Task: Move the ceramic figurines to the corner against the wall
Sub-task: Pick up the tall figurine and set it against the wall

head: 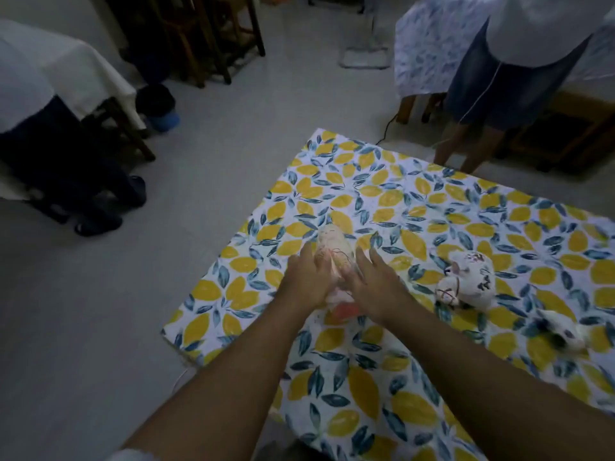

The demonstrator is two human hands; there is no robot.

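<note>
Pale ceramic figurine (333, 257) with an orange base is clasped from both sides above the lemon-print tablecloth (416, 207) | left hand (307, 277) is curled against its left flank | right hand (376, 287) is pressed on its right, fingers spread | white cat figurine (467, 279) is seen standing to the right, well apart | a third, blurred figurine (562, 331) is seen nearer the right edge.

lemon-print tablecloth (382, 201), grey floor (100, 311), blue bin (163, 119), wooden chairs (213, 38)

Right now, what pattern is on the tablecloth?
Yellow lemons with blue leaves on the tablecloth, head view.
</note>
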